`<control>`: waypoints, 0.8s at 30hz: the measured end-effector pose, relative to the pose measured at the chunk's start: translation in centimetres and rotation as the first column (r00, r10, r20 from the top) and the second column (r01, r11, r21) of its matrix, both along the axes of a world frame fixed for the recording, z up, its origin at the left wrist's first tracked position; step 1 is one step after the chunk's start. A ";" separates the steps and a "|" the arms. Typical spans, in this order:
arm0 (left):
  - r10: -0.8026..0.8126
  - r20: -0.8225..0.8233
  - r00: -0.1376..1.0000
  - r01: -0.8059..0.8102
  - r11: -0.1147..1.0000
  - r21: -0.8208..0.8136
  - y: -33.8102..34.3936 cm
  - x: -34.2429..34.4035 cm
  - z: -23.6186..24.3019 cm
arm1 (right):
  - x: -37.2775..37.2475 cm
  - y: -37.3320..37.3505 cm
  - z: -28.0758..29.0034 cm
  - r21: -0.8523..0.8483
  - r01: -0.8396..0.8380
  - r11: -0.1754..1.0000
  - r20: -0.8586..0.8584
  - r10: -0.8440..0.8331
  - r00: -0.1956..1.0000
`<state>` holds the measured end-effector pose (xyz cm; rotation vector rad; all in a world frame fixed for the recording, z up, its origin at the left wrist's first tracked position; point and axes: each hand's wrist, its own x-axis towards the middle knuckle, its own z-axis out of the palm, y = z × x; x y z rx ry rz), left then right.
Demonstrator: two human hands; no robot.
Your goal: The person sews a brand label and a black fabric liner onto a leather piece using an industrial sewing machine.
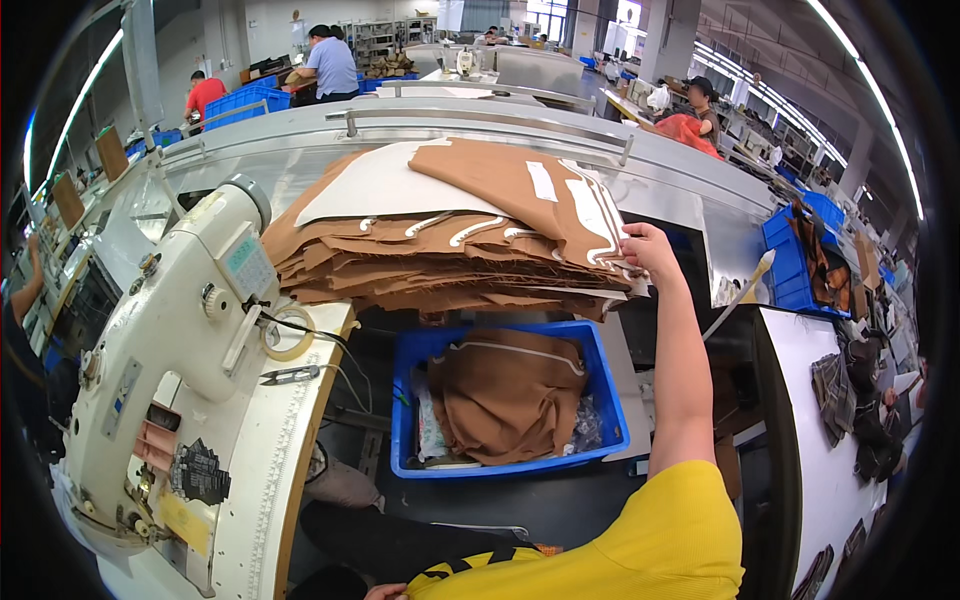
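A tall stack of brown fabric pieces (pixel 360 250), some with white strips along curved edges, lies across the bench with a white sheet (pixel 370 180) near its top. My right hand (pixel 645 250) pinches the right edge of the top brown piece. At the lower edge my left hand (pixel 388 591) is barely in view, its fingers curled and their contents hidden. Below the stack, a blue crate (pixel 610 400) holds brown fabric and plastic bags.
A white sewing machine (pixel 170 310) stands at left, with snips (pixel 290 375) and a tape roll (pixel 280 340). A white table (pixel 800 400) bearing dark fabric and a blue bin (pixel 785 260) are at right. Several people (pixel 330 65) sit at stations beyond the metal rail (pixel 480 120).
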<state>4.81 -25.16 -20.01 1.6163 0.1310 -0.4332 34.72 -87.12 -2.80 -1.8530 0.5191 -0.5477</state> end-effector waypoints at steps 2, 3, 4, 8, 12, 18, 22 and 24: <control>0.009 0.003 1.000 -0.009 1.000 0.000 0.1 -0.1 0.0 | 0.8 -0.2 -0.1 0.004 0.040 0.999 -0.063 -0.040 0.997; 0.014 0.002 1.000 -0.014 1.000 0.001 0.1 -0.1 -0.1 | 1.1 -0.2 -0.1 0.002 0.038 0.999 -0.063 -0.038 0.997; 0.015 0.001 1.000 -0.015 1.000 -0.001 0.1 -0.3 -0.2 | 1.3 -0.3 -0.2 -0.005 0.040 0.999 -0.053 -0.040 0.998; 0.044 -0.051 0.998 -0.046 0.998 -0.046 0.0 -1.0 -1.0 | 1.9 -0.6 0.0 0.053 0.057 0.997 -0.078 -0.053 0.996; 0.053 -0.128 0.990 -0.068 0.991 -0.114 0.1 -1.3 -1.5 | 3.4 -0.6 1.1 0.016 0.064 0.998 -0.127 -0.061 0.990; 0.054 -0.037 0.998 -0.055 0.998 -0.038 0.2 -1.1 -2.0 | 6.2 0.1 2.1 0.405 0.041 0.913 -0.068 -0.014 0.998; 0.083 -0.087 0.993 -0.091 0.992 -0.088 0.1 -1.4 -2.7 | 7.7 -0.3 1.5 0.188 0.092 0.978 -0.258 -0.041 0.965; 0.074 -0.036 0.997 -0.076 0.996 -0.054 -0.1 -1.3 -3.0 | 9.3 -0.8 0.8 0.174 0.133 0.976 -0.234 -0.090 0.968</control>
